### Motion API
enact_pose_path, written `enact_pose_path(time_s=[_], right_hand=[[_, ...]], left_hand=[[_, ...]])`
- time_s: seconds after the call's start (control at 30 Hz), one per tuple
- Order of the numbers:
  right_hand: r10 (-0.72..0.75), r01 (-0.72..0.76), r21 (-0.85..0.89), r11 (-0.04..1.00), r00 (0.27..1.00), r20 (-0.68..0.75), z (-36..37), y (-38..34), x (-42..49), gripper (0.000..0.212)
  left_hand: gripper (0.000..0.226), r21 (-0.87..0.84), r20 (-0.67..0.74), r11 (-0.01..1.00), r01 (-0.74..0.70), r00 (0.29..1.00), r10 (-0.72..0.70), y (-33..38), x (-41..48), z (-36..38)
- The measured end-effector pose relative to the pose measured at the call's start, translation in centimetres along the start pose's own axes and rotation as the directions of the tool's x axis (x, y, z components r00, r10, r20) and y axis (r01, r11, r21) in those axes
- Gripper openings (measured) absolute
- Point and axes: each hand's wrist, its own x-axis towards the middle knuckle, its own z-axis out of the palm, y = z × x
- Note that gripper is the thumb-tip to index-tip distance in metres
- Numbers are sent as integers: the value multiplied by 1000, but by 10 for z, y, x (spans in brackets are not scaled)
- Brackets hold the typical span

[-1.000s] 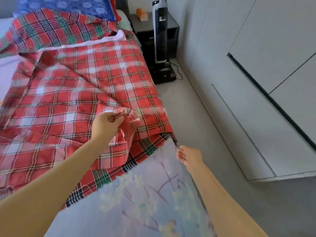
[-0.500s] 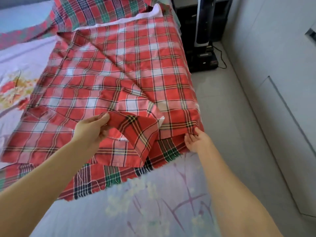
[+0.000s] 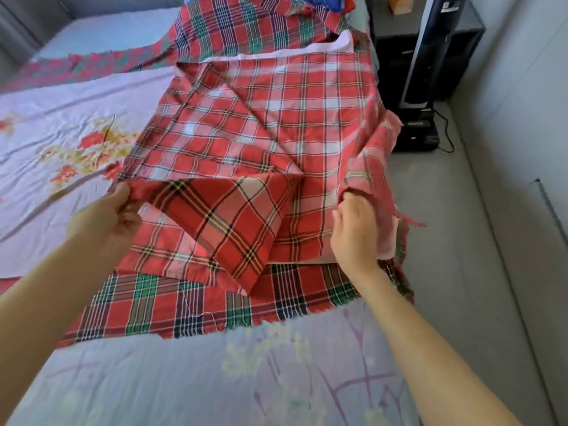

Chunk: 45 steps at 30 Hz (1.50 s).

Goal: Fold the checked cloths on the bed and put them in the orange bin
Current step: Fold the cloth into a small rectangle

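Pinching a cloth (image 3: 261, 124) corner in left hand (image 3: 104, 216), clutching its edge in right hand (image 3: 356, 229); cloth spread between and beyond both. Seemingly starting the first fold; next calls for lifting both ends level and matching corners. Bin unseen.

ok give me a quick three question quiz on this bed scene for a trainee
1. True or false: the left hand pinches an edge of the red-and-white checked cloth.
2. What lies directly under that cloth's near edge? A) red-and-green checked cloth B) a towel C) a pillow
3. Fill in: the ___ hand grips the cloth on the side nearest the upright vacuum.
Key: 1 true; 2 A; 3 right hand.
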Motion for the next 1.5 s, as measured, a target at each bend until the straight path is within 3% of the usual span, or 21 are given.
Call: enact_pose_path(time_s=[0.07, 0.13, 0.2, 0.27, 0.37, 0.43, 0.5, 0.6, 0.7, 0.77, 0.83, 0.9, 1.0, 1.1, 1.17, 1.27, 1.4, 1.5], right_hand=[[-253, 273, -50, 961, 934, 251, 13, -11, -36, 24], [-320, 456, -102, 884, 751, 578, 16, -3, -86, 31], [-149, 477, -149, 866, 532, 834, 13, 12, -131, 21], [96, 304, -271, 913, 485, 869, 12, 17, -152, 22], [95, 165, -251, 954, 628, 773, 9, 17, -153, 16], [178, 7, -267, 964, 729, 661, 10, 5, -141, 10], [105, 88, -282, 955, 790, 603, 20, -7, -134, 24], [-22, 275, -279, 920, 746, 665, 45, -43, -129, 49], [42, 334, -342, 879, 659, 751, 77, -76, -132, 72], [100, 355, -442, 824, 676, 730, 93, -87, -130, 65], [123, 341, -505, 793, 722, 681, 102, -92, -118, 39], [178, 241, -519, 820, 755, 631, 99, -91, -103, 22], [200, -17, -316, 949, 807, 555, 82, -86, -86, 19], [236, -235, -56, 970, 875, 422, 51, -95, -61, 4], [160, -185, 50, 981, 935, 316, 26, -112, -39, 21], [52, -84, 143, 986, 975, 217, -12, -147, -2, 24], [-55, 9, 235, 972, 980, 190, -64, -205, 40, 20], [-224, 205, 211, 956, 972, 71, -114, -277, 60, 25]], left_hand=[[24, -24, -22, 999, -37, 999, 37, 16, -1, -16], [26, -42, -52, 997, -64, 997, 62, 27, -3, -31], [29, -43, -63, 995, -85, 995, 82, 30, -4, -43], [29, -21, -68, 996, -85, 994, 84, 28, -4, -56], [28, 21, -112, 999, -40, 993, 42, 16, -4, -70], [23, 20, -128, 999, -35, 991, 37, 6, -4, -77], [15, 53, -143, 998, -46, 988, 53, -5, -6, -79], [13, 127, -136, 991, -40, 989, 57, -20, -9, -75], [10, 140, -150, 990, -31, 987, 52, -29, -11, -73], [9, 139, -152, 990, -34, 987, 55, -34, -11, -74], [7, 164, -154, 986, -44, 986, 69, -36, -12, -79], [8, 196, -134, 979, -59, 987, 86, -36, -14, -84], [12, 248, -136, 964, -99, 981, 136, -30, -23, -91], [14, 278, -127, 947, -159, 972, 200, -11, -39, -90], [15, 273, -134, 941, -200, 961, 243, 7, -49, -89], [6, 289, -81, 920, -265, 951, 299, 42, -68, -83], [6, 352, 177, 832, -428, 904, 390, 91, -105, -70], [9, 417, 376, 708, -570, 817, 436, 145, -141, -72]])
